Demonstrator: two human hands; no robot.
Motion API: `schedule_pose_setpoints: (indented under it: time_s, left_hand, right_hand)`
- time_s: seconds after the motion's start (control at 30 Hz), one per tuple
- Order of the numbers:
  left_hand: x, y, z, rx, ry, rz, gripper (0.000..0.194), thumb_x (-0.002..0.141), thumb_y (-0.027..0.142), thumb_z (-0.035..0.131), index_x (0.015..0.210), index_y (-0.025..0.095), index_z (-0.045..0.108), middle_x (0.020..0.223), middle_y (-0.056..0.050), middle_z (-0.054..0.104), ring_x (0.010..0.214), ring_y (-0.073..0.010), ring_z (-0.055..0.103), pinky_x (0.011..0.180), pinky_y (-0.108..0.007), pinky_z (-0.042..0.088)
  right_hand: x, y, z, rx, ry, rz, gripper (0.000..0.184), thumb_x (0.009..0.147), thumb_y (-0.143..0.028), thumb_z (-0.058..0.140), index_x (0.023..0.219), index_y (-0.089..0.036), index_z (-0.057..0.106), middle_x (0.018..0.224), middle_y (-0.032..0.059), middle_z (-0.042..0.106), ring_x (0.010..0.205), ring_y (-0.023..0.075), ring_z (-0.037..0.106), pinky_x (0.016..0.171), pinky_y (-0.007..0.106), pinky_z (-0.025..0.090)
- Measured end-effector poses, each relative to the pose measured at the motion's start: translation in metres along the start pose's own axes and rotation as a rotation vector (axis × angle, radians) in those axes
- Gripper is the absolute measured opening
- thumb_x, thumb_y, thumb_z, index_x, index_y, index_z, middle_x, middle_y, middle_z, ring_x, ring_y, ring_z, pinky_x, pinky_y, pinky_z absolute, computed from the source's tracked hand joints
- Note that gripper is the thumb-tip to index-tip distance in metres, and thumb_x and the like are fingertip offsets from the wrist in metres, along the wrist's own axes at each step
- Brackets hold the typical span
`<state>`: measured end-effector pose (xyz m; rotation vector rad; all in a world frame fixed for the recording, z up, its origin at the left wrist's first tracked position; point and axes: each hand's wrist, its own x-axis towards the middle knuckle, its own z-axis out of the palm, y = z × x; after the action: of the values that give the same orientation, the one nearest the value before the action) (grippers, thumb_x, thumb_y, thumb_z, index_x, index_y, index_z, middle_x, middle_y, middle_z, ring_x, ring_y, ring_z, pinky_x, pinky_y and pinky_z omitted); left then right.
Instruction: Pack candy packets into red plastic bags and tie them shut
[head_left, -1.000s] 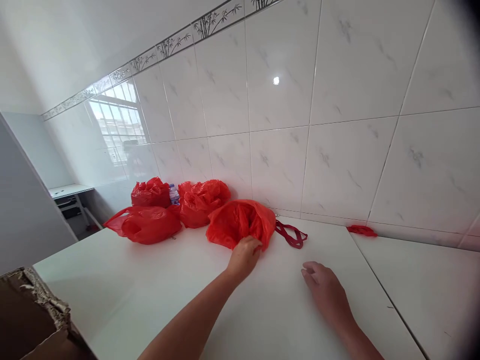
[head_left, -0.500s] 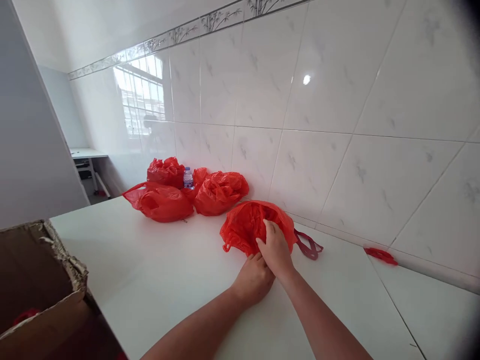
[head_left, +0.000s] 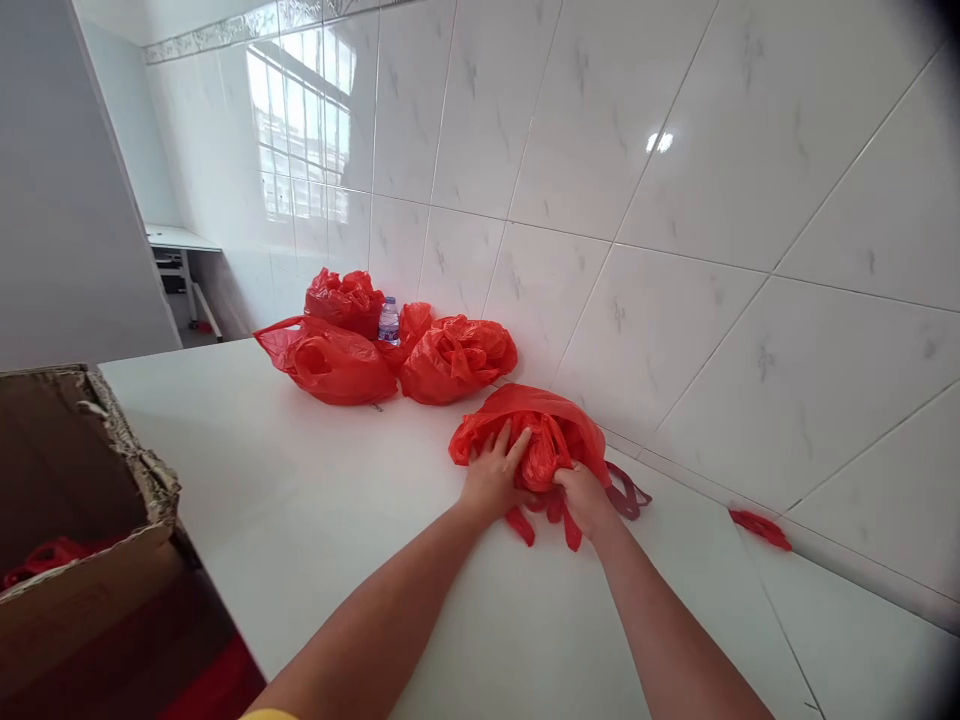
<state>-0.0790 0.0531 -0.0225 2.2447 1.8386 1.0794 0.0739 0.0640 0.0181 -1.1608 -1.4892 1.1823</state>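
Red plastic bag (head_left: 536, 402) sits on the counter (head_left: 315, 480) straight ahead of me, mouth facing me, long axis roughly crosswise. My left hand (head_left: 491, 485) spreads wide at its mouth; my right hand (head_left: 589, 500) pinches a crumpled red bundle (head_left: 541, 462) there (neither is nearer).

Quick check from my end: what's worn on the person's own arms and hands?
The left hand and right hand are ungloved; no watch or ring shows. Both forearms are bare. A yellow edge, apparently a sleeve, shows at the left arm.
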Motion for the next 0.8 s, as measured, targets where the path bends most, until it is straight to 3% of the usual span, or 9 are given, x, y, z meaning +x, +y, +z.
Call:
schedule_pose_setpoints:
  time_s: [0.1,0.2,0.3,0.43,0.53,0.63,0.73,0.8]
  left_hand:
    - [0.009,-0.009,0.002,0.039,0.008,-0.166,0.075,0.071,0.034,0.067,0.138,0.029,0.034,0.134,-0.014,0.045,0.119,-0.0342,0.044,0.096,-0.049,0.033]
    - [0.019,-0.020,0.002,0.054,0.026,-0.268,0.047,0.079,0.029,0.056,0.125,0.025,0.051,0.124,-0.015,0.051,0.117,-0.0342,0.044,0.096,-0.052,0.032]
    - [0.029,-0.023,0.002,0.048,0.058,-0.327,0.054,0.079,0.031,0.054,0.131,0.022,0.043,0.128,-0.018,0.047,0.121,-0.0360,0.039,0.097,-0.055,0.029]
    - [0.027,-0.016,-0.001,0.013,0.138,-0.310,0.070,0.077,0.034,0.056,0.138,0.016,0.028,0.138,-0.020,0.035,0.129,-0.0359,0.029,0.100,-0.055,0.027]
    - [0.011,-0.005,-0.008,-0.013,0.343,-0.192,0.063,0.077,0.033,0.056,0.134,0.015,0.034,0.140,-0.017,0.034,0.131,-0.0322,0.028,0.104,-0.050,0.024]
    - [-0.015,0.020,-0.014,-0.097,0.418,0.119,0.047,0.081,0.032,0.054,0.125,0.017,0.044,0.135,-0.015,0.041,0.128,-0.0280,0.035,0.107,-0.045,0.024]
    - [-0.042,0.064,-0.007,-0.256,0.212,0.469,0.048,0.078,0.035,0.060,0.122,0.020,0.049,0.132,-0.013,0.046,0.124,-0.0271,0.040,0.103,-0.043,0.031]
    - [-0.057,0.096,0.007,-0.367,0.029,0.555,0.072,0.066,0.038,0.072,0.130,0.020,0.044,0.136,-0.014,0.043,0.125,-0.0303,0.039,0.104,-0.047,0.030]
  right_hand:
    - [-0.016,-0.011,-0.009,0.185,0.055,-0.054,0.005,0.063,-0.023,0.051,0.067,-0.020,0.052,0.068,-0.0018,0.058,0.068,0.0148,0.056,0.065,0.029,0.049]
    - [-0.038,-0.022,-0.027,0.474,0.170,-0.059,0.020,0.069,-0.029,0.056,0.088,-0.023,0.059,0.091,0.0007,0.064,0.089,0.0189,0.060,0.078,0.034,0.052]
    - [-0.065,-0.022,-0.053,0.623,0.241,0.011,0.017,0.074,-0.031,0.056,0.089,-0.027,0.061,0.093,-0.0003,0.065,0.090,0.0191,0.062,0.078,0.036,0.053]
    - [-0.098,0.001,-0.089,0.737,0.433,0.112,0.006,0.075,-0.029,0.055,0.073,-0.024,0.058,0.072,-0.0027,0.062,0.068,0.0148,0.061,0.065,0.031,0.053]
    - [-0.115,0.022,-0.111,0.735,0.626,0.167,0.005,0.072,-0.025,0.058,0.070,-0.021,0.056,0.065,-0.0027,0.060,0.061,0.0135,0.059,0.057,0.026,0.051]
    - [-0.127,0.036,-0.123,0.729,0.688,0.148,0.011,0.071,-0.026,0.062,0.080,-0.020,0.060,0.075,-0.0006,0.066,0.068,0.0145,0.062,0.059,0.025,0.052]
    - [-0.138,0.038,-0.122,0.729,0.661,0.135,0.020,0.072,-0.031,0.065,0.088,-0.019,0.063,0.082,0.0023,0.068,0.070,0.0170,0.063,0.060,0.028,0.053]
    - [-0.144,0.036,-0.117,0.720,0.577,0.099,0.024,0.073,-0.034,0.067,0.091,-0.019,0.064,0.086,0.0037,0.069,0.073,0.0179,0.064,0.065,0.030,0.054]
